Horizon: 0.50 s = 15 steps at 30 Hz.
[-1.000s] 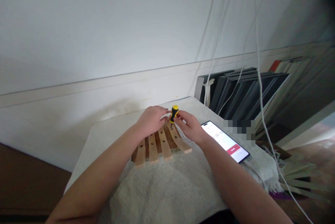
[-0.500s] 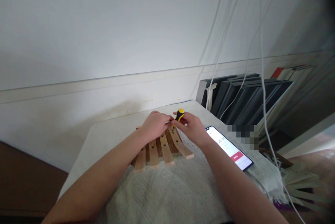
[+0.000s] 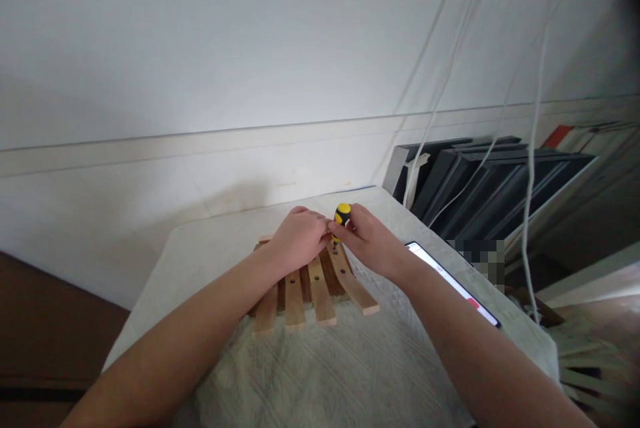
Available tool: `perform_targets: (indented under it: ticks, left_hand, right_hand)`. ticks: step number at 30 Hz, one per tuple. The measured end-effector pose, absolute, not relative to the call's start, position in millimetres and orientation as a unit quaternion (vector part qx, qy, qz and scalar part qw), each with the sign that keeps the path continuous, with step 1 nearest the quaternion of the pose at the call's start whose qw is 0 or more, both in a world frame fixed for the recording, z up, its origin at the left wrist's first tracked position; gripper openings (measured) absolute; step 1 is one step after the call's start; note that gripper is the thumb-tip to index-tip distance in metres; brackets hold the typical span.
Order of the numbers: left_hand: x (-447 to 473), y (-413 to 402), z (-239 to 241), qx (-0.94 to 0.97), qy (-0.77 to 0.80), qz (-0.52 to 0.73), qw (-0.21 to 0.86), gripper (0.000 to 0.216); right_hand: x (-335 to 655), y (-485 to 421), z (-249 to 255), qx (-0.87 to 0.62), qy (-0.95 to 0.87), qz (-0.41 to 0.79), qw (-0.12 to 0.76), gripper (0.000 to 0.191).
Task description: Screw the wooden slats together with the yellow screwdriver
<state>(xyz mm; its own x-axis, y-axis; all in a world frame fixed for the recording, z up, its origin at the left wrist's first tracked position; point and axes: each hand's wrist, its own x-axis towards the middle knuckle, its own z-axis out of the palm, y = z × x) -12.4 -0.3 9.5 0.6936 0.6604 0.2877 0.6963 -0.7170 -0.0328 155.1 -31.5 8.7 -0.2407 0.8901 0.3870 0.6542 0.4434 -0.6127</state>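
A small panel of light wooden slats [image 3: 320, 295] on darker cross pieces lies on a white quilted cloth [image 3: 340, 368] over a table. A stubby yellow and black screwdriver [image 3: 342, 215] stands upright on the far end of the right-hand slat. My right hand [image 3: 373, 241] pinches its handle with thumb and fingers. My left hand [image 3: 297, 238] rests curled on the slats' far end, its fingertips touching the screwdriver's lower part. The tool's tip is hidden between my fingers.
A phone [image 3: 457, 285] with a lit screen lies at the cloth's right side. Dark framed panels [image 3: 480, 181] lean against the wall at the right. White cables [image 3: 530, 148] hang down in front of them. Pale slats [image 3: 590, 355] lie on the floor at right.
The view has shifted, so the panel and phone sit slightly lower and to the right. The screwdriver has gone from tilted to more upright, its yellow end cap facing me. Both hands stay on it.
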Motion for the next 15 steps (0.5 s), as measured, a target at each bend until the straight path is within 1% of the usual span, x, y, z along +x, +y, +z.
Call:
perform_targets:
  ticks: [3, 4, 5, 6, 7, 9, 11, 12, 15]
  left_hand:
    - [-12, 0, 10, -0.918, -0.374, -0.116, 0.058, 0.014]
    - [-13, 0, 10, -0.92, -0.372, -0.113, 0.052, 0.016]
    - [-13, 1, 11, -0.921, -0.369, -0.113, 0.047, 0.017]
    - [-13, 1, 11, -0.922, -0.368, -0.115, 0.041, 0.018]
    - [-14, 2, 11, -0.922, -0.367, -0.117, 0.036, 0.019]
    - [-14, 1, 12, -0.922, -0.367, -0.118, 0.03, 0.02]
    - [-14, 0, 13, -0.922, -0.37, -0.112, 0.029, 0.02]
    - [-14, 0, 14, -0.922, -0.369, -0.11, 0.03, 0.02]
    - [-13, -1, 14, -0.924, -0.364, -0.113, 0.035, 0.021]
  right_hand:
    - [155, -26, 21, -0.519, -0.77, 0.169, 0.331, 0.013]
    - [155, -25, 25, -0.517, -0.767, 0.177, 0.336, 0.017]
    - [156, -24, 30, -0.516, -0.767, 0.176, 0.337, 0.03]
    - [156, -24, 33, -0.512, -0.775, 0.165, 0.331, 0.039]
    - [157, -24, 35, -0.509, -0.784, 0.149, 0.321, 0.043]
    - [159, -26, 37, -0.502, -0.801, 0.12, 0.303, 0.044]
    - [164, -27, 33, -0.488, -0.806, 0.12, 0.314, 0.049]
    - [167, -28, 30, -0.476, -0.803, 0.13, 0.334, 0.051]
    - [174, -25, 19, -0.437, -0.799, 0.161, 0.38, 0.047]
